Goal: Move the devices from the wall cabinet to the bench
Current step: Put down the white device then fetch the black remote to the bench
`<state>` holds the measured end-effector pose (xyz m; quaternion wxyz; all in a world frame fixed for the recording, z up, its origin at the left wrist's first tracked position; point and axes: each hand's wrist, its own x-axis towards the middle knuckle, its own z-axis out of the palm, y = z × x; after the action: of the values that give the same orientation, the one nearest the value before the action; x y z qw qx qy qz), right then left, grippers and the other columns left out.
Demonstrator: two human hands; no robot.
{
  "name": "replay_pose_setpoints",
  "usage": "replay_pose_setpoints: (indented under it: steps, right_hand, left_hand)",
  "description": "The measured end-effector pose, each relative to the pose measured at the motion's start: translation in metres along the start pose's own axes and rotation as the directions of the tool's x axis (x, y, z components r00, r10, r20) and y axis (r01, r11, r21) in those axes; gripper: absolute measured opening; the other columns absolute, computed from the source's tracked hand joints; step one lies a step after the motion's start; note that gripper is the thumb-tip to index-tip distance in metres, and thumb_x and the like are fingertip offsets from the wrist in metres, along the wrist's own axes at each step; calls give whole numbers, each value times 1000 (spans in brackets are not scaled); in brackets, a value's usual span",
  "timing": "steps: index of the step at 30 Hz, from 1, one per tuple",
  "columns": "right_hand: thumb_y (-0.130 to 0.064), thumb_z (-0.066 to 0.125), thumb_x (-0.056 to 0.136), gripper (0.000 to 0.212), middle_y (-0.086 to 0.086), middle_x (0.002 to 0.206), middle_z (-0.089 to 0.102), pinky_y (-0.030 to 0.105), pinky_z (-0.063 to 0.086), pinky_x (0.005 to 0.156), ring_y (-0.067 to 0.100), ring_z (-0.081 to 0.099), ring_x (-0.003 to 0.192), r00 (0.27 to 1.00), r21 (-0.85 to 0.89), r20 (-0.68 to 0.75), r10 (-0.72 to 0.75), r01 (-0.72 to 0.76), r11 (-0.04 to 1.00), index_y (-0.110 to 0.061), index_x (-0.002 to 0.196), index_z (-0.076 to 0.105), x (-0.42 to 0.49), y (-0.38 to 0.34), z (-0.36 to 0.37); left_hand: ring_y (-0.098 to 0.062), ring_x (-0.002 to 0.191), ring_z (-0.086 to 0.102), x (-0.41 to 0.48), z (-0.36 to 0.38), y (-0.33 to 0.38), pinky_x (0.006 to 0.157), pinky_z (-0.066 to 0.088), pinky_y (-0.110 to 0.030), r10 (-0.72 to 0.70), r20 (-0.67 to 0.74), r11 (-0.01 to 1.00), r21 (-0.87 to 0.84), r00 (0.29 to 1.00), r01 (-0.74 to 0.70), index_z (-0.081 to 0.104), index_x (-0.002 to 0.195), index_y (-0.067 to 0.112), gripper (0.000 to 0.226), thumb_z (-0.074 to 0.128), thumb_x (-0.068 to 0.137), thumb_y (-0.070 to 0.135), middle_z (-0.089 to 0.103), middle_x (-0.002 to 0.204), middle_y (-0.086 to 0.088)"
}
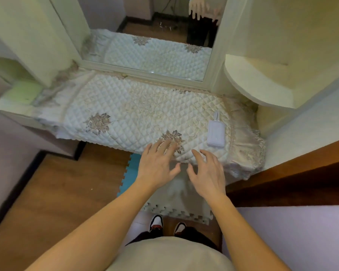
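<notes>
A pale lilac power bank (215,133) with a short cable at its far end lies on the bench (125,106), which wears a quilted cream cover with embroidered flowers. It rests near the bench's right front corner. My left hand (158,163) hovers over the front edge with fingers spread, empty. Just right of it, my right hand (205,174) is also spread and empty, a little below and left of the power bank. The cabinet's inside is not in view.
A mirror (149,49) stands behind the bench between cream panels. Rounded cream shelves (258,85) jut out at the right. A brown wooden door edge (301,173) is at the right. Blue and grey foam mats (129,173) lie on the wood floor below.
</notes>
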<state>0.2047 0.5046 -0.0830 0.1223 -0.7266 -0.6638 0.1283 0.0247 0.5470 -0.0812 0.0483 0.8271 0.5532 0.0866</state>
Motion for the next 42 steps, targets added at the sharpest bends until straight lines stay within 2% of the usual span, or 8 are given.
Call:
replay_pose_setpoints:
  steps: [5,10,14,21,27,34,37,42]
  right_hand:
    - [-39,55,90,48,9,135,56,47,44,99,27,50,128,966,22,71,-248,247,969,-23,136,55,-4,-39,20]
    - [-42,49,87,52,9,130,59,45,47,96,28,55,120,863,60,143,-485,482,874,-21,134,56,-15,-67,30]
    - [-37,60,86,50,10,130,60,44,48,94,29,57,120,738,101,157,-657,649,754,-19,132,58,-35,-87,40]
    - [-37,54,87,46,9,127,60,43,47,93,27,56,120,472,213,175,-864,839,501,-20,129,59,-86,-140,54]
    - [-36,59,87,48,7,129,60,42,47,96,25,54,123,266,281,202,-943,906,315,-21,132,58,-136,-200,75]
    - [-37,54,88,47,5,127,60,40,47,95,23,55,121,46,334,209,-977,935,116,-22,131,59,-196,-284,112]
    - [-36,54,88,46,5,126,61,41,48,94,24,55,120,-19,350,221,-975,935,62,-21,131,59,-222,-328,133]
    - [-35,55,86,47,4,125,61,42,48,95,24,55,121,-115,381,244,-963,925,-14,-21,131,58,-277,-415,163]
  left_hand:
    - [-27,130,53,-45,-12,-21,110,40,-45,-211,-35,974,74,977,213,53,142,21,67,44,89,60,60,142,-4]
    - [-27,131,55,-107,-21,-25,110,41,-47,-485,-90,867,82,870,492,56,142,20,67,45,88,59,60,143,-3]
    - [-27,125,59,-162,-25,-16,106,45,-48,-652,-176,744,38,737,667,62,136,18,64,48,86,55,64,137,-4]
    - [-26,124,60,-264,-37,-4,106,44,-47,-856,-274,456,-2,438,890,63,134,18,62,49,85,54,65,136,-3]
    - [-25,125,59,-344,-47,-3,108,42,-47,-934,-297,226,-51,201,973,62,135,20,62,49,85,54,64,138,-1]
    - [-26,125,60,-430,-54,-30,109,43,-48,-944,-330,56,-101,20,993,63,133,19,62,49,84,54,64,137,-2]
    - [-28,122,61,-471,-58,-54,106,45,-49,-942,-329,-21,-142,-67,990,65,131,18,61,51,82,53,66,135,-3]
    - [-27,124,60,-544,-74,-108,107,45,-48,-939,-304,-113,-176,-164,978,64,132,19,62,49,83,54,65,137,-3]
